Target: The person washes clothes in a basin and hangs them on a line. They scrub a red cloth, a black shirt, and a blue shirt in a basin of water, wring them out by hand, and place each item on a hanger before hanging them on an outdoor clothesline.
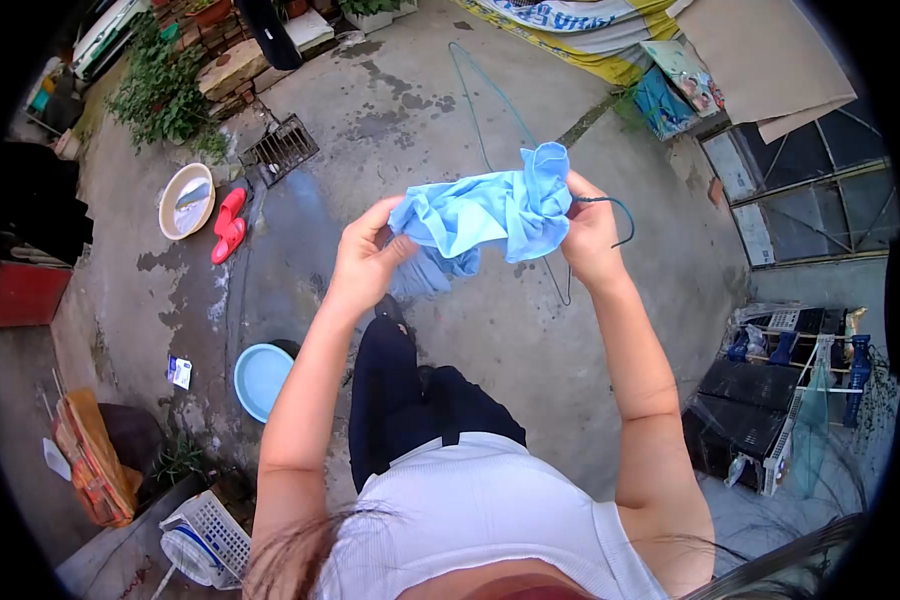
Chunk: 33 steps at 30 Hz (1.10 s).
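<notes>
A crumpled light blue garment (480, 210) is stretched between my two hands at chest height; its exact kind does not show. My left hand (368, 252) is closed on its left end, thumb on top. My right hand (592, 235) grips the bunched right end together with a thin green wire clothes hanger (510, 105). The hanger's hook sticks out to the right of that hand, and its frame reaches beyond and below the cloth. Part of the hanger is hidden behind the garment, as are some fingertips. A duller blue part of cloth (425, 272) hangs beneath.
On the concrete ground (300, 220) lie a light blue basin (262, 382), red slippers (228, 228) and a cream basin (187, 200) with cloth inside. A metal drain grate (282, 150) is nearby. Black items and racks (745, 405) stand at right, a white plastic basket (210, 535) at lower left.
</notes>
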Motion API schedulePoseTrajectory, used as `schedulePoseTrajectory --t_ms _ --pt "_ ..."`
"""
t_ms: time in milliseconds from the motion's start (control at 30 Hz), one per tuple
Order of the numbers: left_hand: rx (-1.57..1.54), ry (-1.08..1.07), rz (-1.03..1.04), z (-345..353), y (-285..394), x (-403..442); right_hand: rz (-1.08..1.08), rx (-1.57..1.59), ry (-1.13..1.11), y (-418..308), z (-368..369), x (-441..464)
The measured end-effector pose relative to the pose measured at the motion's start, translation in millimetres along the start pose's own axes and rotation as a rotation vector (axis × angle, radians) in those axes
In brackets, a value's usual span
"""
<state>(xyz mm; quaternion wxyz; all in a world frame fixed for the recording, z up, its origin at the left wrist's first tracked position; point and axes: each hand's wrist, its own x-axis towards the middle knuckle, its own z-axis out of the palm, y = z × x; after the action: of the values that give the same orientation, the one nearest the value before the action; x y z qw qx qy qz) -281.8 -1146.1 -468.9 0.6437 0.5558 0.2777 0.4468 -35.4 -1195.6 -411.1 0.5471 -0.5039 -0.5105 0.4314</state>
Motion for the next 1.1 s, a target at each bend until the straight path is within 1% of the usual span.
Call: schedulePoseTrajectory --t_ms 33,100,167,200,233,300,333,367,433,500,567,633,700,733,767,800,833,867,900,933,967,1000,1033,1067,1100 --pt "-0.027 -0.047 0.037 -2 0 18 -0.017 -0.064 -0.006 2 -13 10" --pt "-0.065 -0.08 0.012 -5 8 62 -0.026 -0.133 0.028 -6 -26 39" --pt "0.151 -0.161 0.068 -12 12 100 -0.007 0.058 -0.016 -20 -32 63" --pt "0.188 -0.184 0.021 -14 15 122 -0.042 0.068 -0.045 -24 -40 81" --pt "0.17 -0.193 0.022 -16 16 137 -0.037 0.052 -0.036 -27 -48 91" --pt "0.204 -0.295 -0.009 -24 20 176 -0.034 0.027 0.002 -36 -65 118" --pt "0.277 -0.335 0.104 -26 25 190 -0.093 -0.028 0.022 -33 -77 128" --pt "0.281 -0.339 0.112 -30 31 205 -0.039 0.039 0.111 -38 -85 133" --pt "-0.024 -0.427 -0.16 -35 44 235 -0.024 0.061 0.188 -46 -100 148" --pt "-0.058 -0.448 -0.148 -32 47 260 -0.016 0.036 0.214 -48 -115 161" --pt "-0.059 -0.412 0.033 -27 45 286 -0.095 -0.038 0.165 -44 -132 176" --pt "-0.049 -0.388 0.041 -17 52 307 -0.105 -0.05 0.152 -41 -151 189" --pt "-0.474 -0.371 -0.095 -3 58 325 -0.01 -0.065 0.105 -39 -170 202" --pt "-0.585 -0.303 -0.138 3 55 338 -0.029 -0.095 0.089 -35 -180 211" --pt "-0.576 -0.287 -0.127 9 54 346 -0.036 -0.087 0.069 -36 -188 220" --pt "-0.158 -0.201 0.073 16 54 352 -0.014 -0.1 0.089 -40 -195 229" --pt "-0.336 -0.245 0.081 26 56 360 0.007 -0.113 0.105 -41 -202 239" --pt "-0.52 -0.293 0.08 36 58 368 -0.009 -0.125 0.084 -37 -206 249" --pt "-0.697 -0.344 0.073 47 60 377 0.016 -0.072 0.039 -39 -203 258" --pt "-0.699 -0.346 0.026 59 57 386 -0.061 -0.121 -0.023 -36 -198 267" --pt "-0.769 -0.344 -0.075 75 64 387 -0.143 -0.164 -0.082 -32 -193 276" --pt "-0.84 -0.333 -0.178 91 71 388 -0.177 -0.163 -0.168 -23 -193 287" --pt "-0.822 -0.312 -0.172 99 65 396 -0.21 -0.158 -0.251 -12 -192 298" --pt "-0.204 -0.293 0.164 103 55 407 -0.167 -0.062 -0.287 -8 -184 304" --pt "-0.298 -0.258 0.083 111 55 410 -0.225 -0.155 -0.266 -8 -177 307"
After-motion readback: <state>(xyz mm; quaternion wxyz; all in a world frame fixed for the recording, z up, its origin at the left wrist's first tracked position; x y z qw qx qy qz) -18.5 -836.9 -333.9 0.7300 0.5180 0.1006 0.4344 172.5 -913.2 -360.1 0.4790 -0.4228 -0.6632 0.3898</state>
